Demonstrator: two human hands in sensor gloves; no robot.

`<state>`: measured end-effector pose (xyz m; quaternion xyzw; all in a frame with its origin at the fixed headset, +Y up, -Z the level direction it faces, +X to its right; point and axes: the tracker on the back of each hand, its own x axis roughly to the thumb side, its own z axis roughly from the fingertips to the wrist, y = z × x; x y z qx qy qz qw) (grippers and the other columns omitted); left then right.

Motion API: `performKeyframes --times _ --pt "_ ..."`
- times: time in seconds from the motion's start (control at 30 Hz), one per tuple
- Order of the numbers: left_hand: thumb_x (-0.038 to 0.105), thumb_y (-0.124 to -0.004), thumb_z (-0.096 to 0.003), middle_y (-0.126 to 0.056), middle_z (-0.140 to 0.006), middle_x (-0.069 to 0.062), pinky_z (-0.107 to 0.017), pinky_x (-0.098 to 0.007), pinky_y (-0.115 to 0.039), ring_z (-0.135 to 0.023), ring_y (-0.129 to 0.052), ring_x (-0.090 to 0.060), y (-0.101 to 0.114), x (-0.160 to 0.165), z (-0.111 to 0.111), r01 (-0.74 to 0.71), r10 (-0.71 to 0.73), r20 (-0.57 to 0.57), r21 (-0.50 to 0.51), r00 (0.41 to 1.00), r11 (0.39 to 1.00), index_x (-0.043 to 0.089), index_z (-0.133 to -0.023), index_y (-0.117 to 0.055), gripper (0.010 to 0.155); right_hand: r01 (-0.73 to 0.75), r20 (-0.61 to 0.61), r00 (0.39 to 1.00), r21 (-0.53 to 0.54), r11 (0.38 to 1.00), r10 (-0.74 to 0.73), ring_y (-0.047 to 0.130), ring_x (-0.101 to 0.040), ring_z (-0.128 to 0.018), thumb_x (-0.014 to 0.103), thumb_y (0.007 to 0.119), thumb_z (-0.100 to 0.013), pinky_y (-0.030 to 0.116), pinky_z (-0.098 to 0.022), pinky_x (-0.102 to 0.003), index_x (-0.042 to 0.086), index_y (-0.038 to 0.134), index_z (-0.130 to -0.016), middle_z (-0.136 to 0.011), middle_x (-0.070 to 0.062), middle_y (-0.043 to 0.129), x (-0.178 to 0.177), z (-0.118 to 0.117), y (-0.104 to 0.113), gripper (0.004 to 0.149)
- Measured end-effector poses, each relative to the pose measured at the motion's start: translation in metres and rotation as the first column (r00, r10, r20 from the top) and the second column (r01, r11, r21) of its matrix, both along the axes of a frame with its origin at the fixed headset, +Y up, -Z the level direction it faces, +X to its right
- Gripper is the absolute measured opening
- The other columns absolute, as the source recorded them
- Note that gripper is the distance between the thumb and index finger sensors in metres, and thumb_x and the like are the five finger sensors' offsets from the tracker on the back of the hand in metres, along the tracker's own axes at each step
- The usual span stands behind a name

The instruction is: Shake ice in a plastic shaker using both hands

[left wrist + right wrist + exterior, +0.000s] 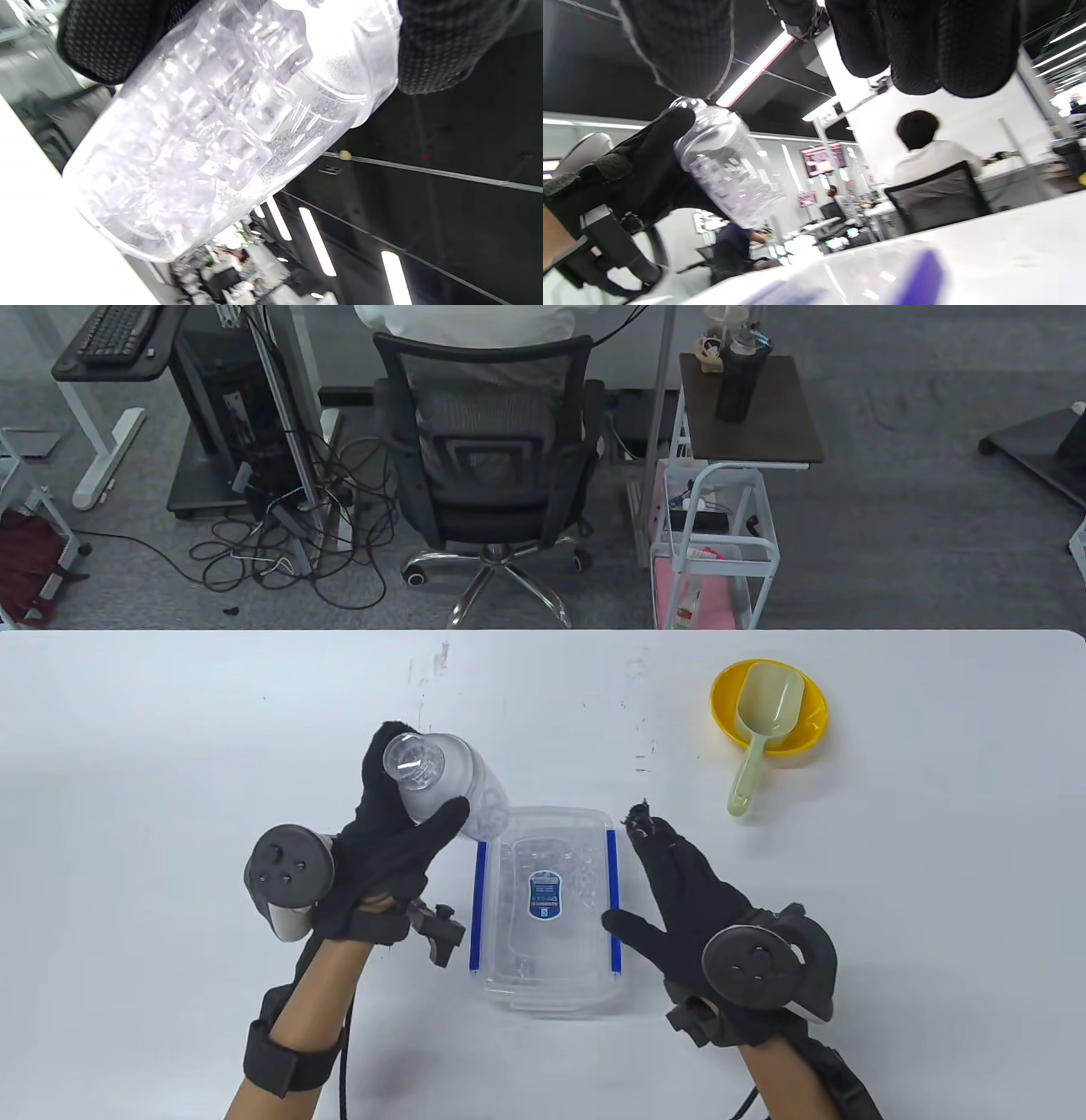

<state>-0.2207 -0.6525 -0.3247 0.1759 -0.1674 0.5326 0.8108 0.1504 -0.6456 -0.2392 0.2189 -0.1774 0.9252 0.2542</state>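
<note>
A clear plastic shaker [445, 785] full of ice cubes hangs tilted above the table, its capped top toward the camera. My left hand [399, 823] grips it, thumb on one side and fingers on the other. Up close in the left wrist view, the ice [203, 127] fills the shaker. From the right wrist view, the shaker [725, 165] shows at the left in my left hand [636, 169]. Apart from the shaker, my right hand [679, 891] is open with fingers straight, beside the right edge of a clear lidded box [547, 980].
The clear box with blue clips [480, 903] lies between my hands. A yellow bowl [806, 729] holding a pale green scoop [759, 729] sits at the right back. A person sits in an office chair [492, 466] beyond the table's far edge.
</note>
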Motion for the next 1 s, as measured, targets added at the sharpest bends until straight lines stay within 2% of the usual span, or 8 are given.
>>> performKeyframes --times 0.2,0.3,0.53,0.7,0.8,0.87,0.93,1.0 --pt "0.06 -0.083 -0.0522 -0.04 -0.117 -0.025 -0.056 -0.064 -0.076 -0.097 -0.07 -0.057 -0.024 -0.022 -0.042 0.106 -0.118 -0.129 -0.094 0.985 0.99 0.03 -0.117 -0.022 0.094 -0.11 0.204 0.972 -0.04 0.993 0.116 0.063 -0.055 -0.099 0.05 0.079 -0.049 0.066 -0.064 -0.065 0.015 0.042 -0.119 -0.119 -0.029 0.053 0.034 -0.002 -0.032 0.087" --pt "0.06 -0.083 -0.0519 -0.04 -0.117 -0.024 -0.056 -0.064 -0.076 -0.098 -0.071 -0.056 -0.038 -0.027 -0.061 0.168 -0.193 -0.174 -0.148 0.966 0.975 0.03 -0.116 -0.021 0.094 -0.186 0.279 0.94 -0.068 0.98 0.197 0.048 -0.053 -0.106 0.051 0.078 -0.049 0.053 -0.072 -0.069 0.018 0.041 -0.119 -0.123 -0.026 0.044 0.042 -0.004 -0.051 0.086" --pt "0.059 -0.083 -0.0521 -0.037 -0.118 -0.022 -0.059 -0.064 -0.074 -0.1 -0.068 -0.056 -0.073 -0.037 -0.087 0.191 -0.256 -0.25 -0.26 0.934 0.947 0.031 -0.116 -0.02 0.094 -0.24 0.303 0.914 -0.127 0.962 0.268 0.02 -0.047 -0.114 0.056 0.073 -0.048 0.026 -0.079 -0.072 0.026 0.036 -0.12 -0.129 -0.018 0.024 0.043 -0.012 -0.068 0.087" --pt "0.062 -0.08 -0.0527 -0.035 -0.121 -0.018 -0.063 -0.061 -0.073 -0.102 -0.066 -0.053 -0.094 -0.048 -0.094 0.177 -0.271 -0.287 -0.315 0.919 0.932 0.034 -0.116 -0.018 0.093 -0.253 0.294 0.913 -0.131 0.959 0.281 0.018 -0.046 -0.114 0.058 0.071 -0.048 0.022 -0.079 -0.073 0.027 0.035 -0.12 -0.13 -0.016 0.021 0.04 -0.013 -0.069 0.087" --pt "0.057 -0.081 -0.0531 -0.024 -0.121 -0.018 -0.068 -0.067 -0.061 -0.108 -0.049 -0.054 -0.093 -0.05 -0.101 0.11 -0.201 -0.237 -0.35 0.95 0.93 0.035 -0.115 -0.013 0.094 -0.261 0.285 0.913 -0.141 0.955 0.291 0.017 -0.046 -0.114 0.059 0.071 -0.048 0.022 -0.078 -0.072 0.027 0.034 -0.12 -0.13 -0.016 0.02 0.039 -0.013 -0.071 0.087" --pt "0.058 -0.079 -0.0529 -0.013 -0.12 -0.019 -0.07 -0.073 -0.047 -0.11 -0.03 -0.056 -0.086 -0.051 -0.1 0.176 -0.273 -0.23 -0.369 0.934 0.913 0.032 -0.114 -0.008 0.097 -0.266 0.283 0.912 -0.142 0.953 0.297 0.017 -0.046 -0.114 0.059 0.071 -0.048 0.022 -0.078 -0.073 0.027 0.034 -0.12 -0.13 -0.016 0.021 0.039 -0.013 -0.071 0.087" --pt "0.061 -0.077 -0.0528 -0.009 -0.119 -0.019 -0.071 -0.072 -0.045 -0.11 -0.026 -0.055 -0.075 -0.053 -0.094 0.287 -0.38 -0.254 -0.336 0.889 0.897 0.028 -0.113 -0.004 0.1 -0.263 0.285 0.912 -0.141 0.954 0.294 0.017 -0.047 -0.114 0.059 0.071 -0.048 0.022 -0.078 -0.073 0.027 0.033 -0.12 -0.13 -0.017 0.021 0.04 -0.012 -0.07 0.087" --pt "0.061 -0.077 -0.0531 -0.01 -0.119 -0.019 -0.071 -0.072 -0.044 -0.11 -0.024 -0.055 -0.063 -0.054 -0.082 0.344 -0.411 -0.272 -0.262 0.87 0.901 0.026 -0.113 -0.005 0.1 -0.253 0.286 0.916 -0.134 0.958 0.282 0.017 -0.047 -0.114 0.059 0.071 -0.048 0.022 -0.078 -0.073 0.027 0.033 -0.12 -0.13 -0.017 0.021 0.041 -0.01 -0.069 0.088"
